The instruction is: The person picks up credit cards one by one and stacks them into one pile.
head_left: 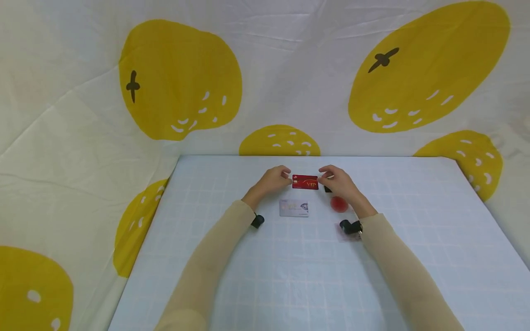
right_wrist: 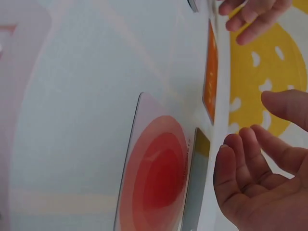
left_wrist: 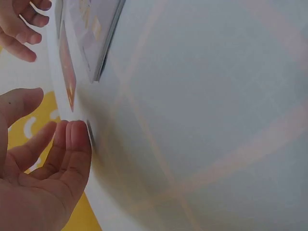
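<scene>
A red VIP card (head_left: pixel 305 182) lies on the table between the two hands. Its left end is beside my left hand (head_left: pixel 274 179), whose thumb stands apart from gently bent fingers in the left wrist view; nothing is between them. My right hand (head_left: pixel 337 180) is at the card's right end, with thumb and fingers (right_wrist: pixel 243 163) likewise parted and holding nothing. Partly hidden below the right hand is a dark-looking card (head_left: pixel 328 189). Nearer the wrist lies a clear-edged card with red circles (right_wrist: pixel 161 180). A pale silver-lilac card (head_left: pixel 294 208) lies just in front of the red one.
A pale pinkish card (head_left: pixel 343 236) is partly covered by the black wrist camera (head_left: pixel 351 227) on the right arm. The table (head_left: pixel 265 280) has a pale checked cover. Behind it hangs a white cloth (head_left: pixel 290 82) printed with yellow fruit.
</scene>
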`<act>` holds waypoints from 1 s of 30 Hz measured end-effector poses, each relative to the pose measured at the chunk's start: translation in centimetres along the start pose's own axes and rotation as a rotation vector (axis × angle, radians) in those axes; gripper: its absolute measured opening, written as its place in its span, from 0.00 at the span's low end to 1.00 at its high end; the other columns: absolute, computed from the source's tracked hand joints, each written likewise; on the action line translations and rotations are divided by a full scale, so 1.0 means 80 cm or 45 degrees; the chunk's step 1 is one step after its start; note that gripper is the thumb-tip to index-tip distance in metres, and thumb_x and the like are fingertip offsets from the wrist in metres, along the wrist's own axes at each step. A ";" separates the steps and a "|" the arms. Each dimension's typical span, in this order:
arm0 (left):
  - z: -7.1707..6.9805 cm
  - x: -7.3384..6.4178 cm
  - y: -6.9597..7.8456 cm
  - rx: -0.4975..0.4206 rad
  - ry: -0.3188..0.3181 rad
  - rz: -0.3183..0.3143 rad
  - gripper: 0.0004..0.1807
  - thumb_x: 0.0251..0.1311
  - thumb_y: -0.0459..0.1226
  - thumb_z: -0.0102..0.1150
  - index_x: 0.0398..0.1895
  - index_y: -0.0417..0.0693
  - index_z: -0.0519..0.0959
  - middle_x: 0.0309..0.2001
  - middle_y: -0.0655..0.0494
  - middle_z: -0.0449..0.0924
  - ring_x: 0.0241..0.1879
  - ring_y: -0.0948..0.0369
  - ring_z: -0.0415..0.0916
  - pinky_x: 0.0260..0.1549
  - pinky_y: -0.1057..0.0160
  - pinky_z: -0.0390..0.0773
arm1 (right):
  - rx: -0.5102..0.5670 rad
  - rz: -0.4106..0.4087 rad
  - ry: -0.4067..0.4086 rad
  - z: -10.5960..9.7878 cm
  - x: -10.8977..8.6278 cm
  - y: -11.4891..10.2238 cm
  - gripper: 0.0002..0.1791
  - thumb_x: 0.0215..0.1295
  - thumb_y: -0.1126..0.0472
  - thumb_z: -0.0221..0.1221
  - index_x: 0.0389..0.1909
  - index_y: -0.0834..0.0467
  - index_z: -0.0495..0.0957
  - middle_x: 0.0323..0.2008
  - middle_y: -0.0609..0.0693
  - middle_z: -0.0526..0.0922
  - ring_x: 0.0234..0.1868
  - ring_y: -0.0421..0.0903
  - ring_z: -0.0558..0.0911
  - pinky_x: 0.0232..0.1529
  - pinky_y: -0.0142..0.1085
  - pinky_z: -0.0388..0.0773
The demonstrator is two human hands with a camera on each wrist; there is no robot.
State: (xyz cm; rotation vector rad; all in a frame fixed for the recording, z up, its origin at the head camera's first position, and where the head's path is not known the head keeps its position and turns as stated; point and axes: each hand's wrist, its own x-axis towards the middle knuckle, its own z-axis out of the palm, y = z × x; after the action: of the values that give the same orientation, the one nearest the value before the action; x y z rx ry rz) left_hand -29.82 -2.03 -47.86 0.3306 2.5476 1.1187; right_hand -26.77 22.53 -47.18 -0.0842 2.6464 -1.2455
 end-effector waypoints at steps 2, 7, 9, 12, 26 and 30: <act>0.001 0.005 -0.001 0.030 -0.025 -0.006 0.23 0.67 0.41 0.62 0.62 0.45 0.75 0.52 0.51 0.78 0.49 0.56 0.74 0.55 0.57 0.75 | -0.003 0.025 -0.027 0.001 0.007 0.003 0.26 0.73 0.55 0.58 0.66 0.62 0.69 0.54 0.62 0.77 0.54 0.59 0.75 0.54 0.51 0.77; 0.005 0.015 -0.004 0.073 -0.078 -0.037 0.25 0.66 0.43 0.63 0.65 0.49 0.73 0.51 0.53 0.76 0.48 0.57 0.73 0.55 0.57 0.75 | -0.026 0.076 -0.084 0.006 0.018 0.011 0.28 0.71 0.55 0.60 0.67 0.61 0.68 0.51 0.62 0.77 0.48 0.57 0.76 0.49 0.46 0.76; 0.005 0.016 -0.004 0.094 -0.089 -0.041 0.26 0.66 0.43 0.64 0.66 0.49 0.72 0.50 0.53 0.76 0.48 0.56 0.72 0.54 0.56 0.75 | -0.041 0.088 -0.100 0.006 0.020 0.012 0.28 0.70 0.55 0.61 0.67 0.61 0.68 0.50 0.62 0.77 0.46 0.56 0.77 0.47 0.44 0.76; 0.004 0.016 -0.005 0.152 -0.102 -0.034 0.28 0.65 0.44 0.64 0.67 0.50 0.71 0.49 0.53 0.75 0.47 0.56 0.72 0.53 0.56 0.75 | -0.058 0.105 -0.117 0.006 0.022 0.012 0.30 0.68 0.55 0.63 0.67 0.60 0.67 0.50 0.61 0.77 0.45 0.56 0.77 0.46 0.44 0.76; 0.004 0.021 -0.009 0.261 -0.141 -0.010 0.28 0.64 0.45 0.66 0.67 0.59 0.69 0.49 0.55 0.72 0.48 0.57 0.71 0.50 0.55 0.75 | -0.165 0.052 -0.115 0.011 0.025 0.015 0.30 0.64 0.57 0.66 0.63 0.63 0.68 0.51 0.63 0.76 0.50 0.59 0.75 0.56 0.52 0.73; 0.005 0.022 -0.009 0.260 -0.145 -0.004 0.27 0.65 0.44 0.65 0.66 0.58 0.70 0.48 0.55 0.72 0.47 0.57 0.71 0.50 0.56 0.75 | -0.171 0.045 -0.108 0.012 0.025 0.015 0.28 0.64 0.58 0.66 0.61 0.64 0.69 0.51 0.63 0.76 0.50 0.58 0.75 0.56 0.52 0.73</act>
State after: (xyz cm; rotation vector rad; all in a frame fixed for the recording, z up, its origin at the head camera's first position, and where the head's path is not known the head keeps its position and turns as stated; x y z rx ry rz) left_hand -31.31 -1.64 -49.02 0.4281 2.5636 0.8150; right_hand -28.47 22.27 -49.02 -0.1081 2.6435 -1.0294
